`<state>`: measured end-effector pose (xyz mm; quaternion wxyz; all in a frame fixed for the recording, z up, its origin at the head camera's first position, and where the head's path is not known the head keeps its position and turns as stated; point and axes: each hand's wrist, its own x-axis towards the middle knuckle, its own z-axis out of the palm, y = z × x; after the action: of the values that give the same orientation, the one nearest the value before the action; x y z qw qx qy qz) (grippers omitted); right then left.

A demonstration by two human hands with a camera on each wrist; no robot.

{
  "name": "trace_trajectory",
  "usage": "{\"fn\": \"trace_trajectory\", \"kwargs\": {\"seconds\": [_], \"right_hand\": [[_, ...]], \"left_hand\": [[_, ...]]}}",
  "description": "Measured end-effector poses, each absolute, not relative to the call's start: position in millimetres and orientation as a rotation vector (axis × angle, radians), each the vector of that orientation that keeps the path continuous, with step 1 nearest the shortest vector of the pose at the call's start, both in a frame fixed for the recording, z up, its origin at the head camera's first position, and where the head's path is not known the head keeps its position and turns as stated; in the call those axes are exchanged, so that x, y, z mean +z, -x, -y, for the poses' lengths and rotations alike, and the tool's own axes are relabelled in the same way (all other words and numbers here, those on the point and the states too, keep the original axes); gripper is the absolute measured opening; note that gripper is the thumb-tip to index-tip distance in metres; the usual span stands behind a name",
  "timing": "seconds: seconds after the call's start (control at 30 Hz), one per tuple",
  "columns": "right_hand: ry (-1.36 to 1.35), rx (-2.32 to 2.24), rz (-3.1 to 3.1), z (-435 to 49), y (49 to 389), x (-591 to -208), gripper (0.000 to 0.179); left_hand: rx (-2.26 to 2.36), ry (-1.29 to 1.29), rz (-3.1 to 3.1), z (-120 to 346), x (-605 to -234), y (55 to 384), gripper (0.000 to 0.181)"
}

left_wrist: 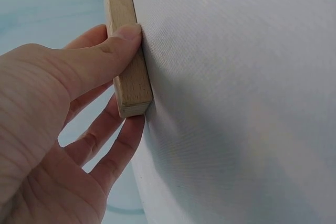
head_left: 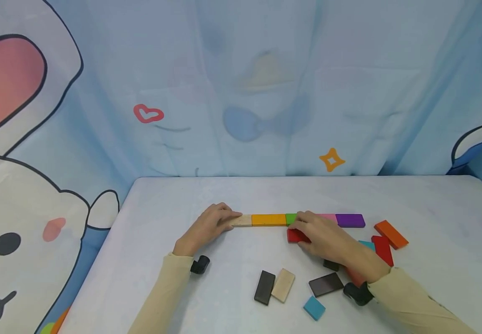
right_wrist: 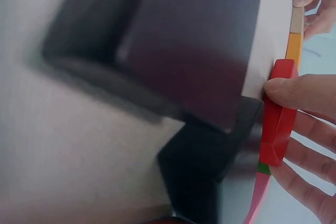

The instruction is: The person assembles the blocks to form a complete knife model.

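Observation:
A straight row of blocks lies on the table: a natural wood block [head_left: 242, 221] at the left end, then a yellow-orange block [head_left: 268, 220], a green block [head_left: 291, 218], a pink block [head_left: 328, 217] and a purple block [head_left: 350, 221]. My left hand [head_left: 209, 225] pinches the wood block, thumb [left_wrist: 123, 40] on its near side and fingers on the far side. Just in front of the green block, my right hand [head_left: 324, 236] grips a red block [right_wrist: 278, 114] between thumb and fingers. Part of the green and pink blocks is hidden behind that hand.
Nearer me lie a black block [head_left: 264, 287], a second wood block [head_left: 283, 285], a dark grey block [head_left: 326, 284] and a small blue block [head_left: 314, 308]. Around my right forearm are an orange block [head_left: 391, 234], another red block [head_left: 382, 250] and partly covered pieces. A patterned curtain [head_left: 266, 139] hangs behind the table.

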<state>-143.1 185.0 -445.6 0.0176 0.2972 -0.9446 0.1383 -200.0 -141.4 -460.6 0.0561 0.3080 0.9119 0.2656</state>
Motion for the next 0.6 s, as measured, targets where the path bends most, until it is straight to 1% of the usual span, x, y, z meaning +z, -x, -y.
{"fn": "trace_trajectory", "kwargs": {"seconds": [0.6], "right_hand": [[-0.974, 0.413, 2.929, -187.3, 146.5, -447.6, 0.039]], "left_hand": [[0.802, -0.918, -2.774, 142.3, -460.6, 198.6, 0.040]]}}
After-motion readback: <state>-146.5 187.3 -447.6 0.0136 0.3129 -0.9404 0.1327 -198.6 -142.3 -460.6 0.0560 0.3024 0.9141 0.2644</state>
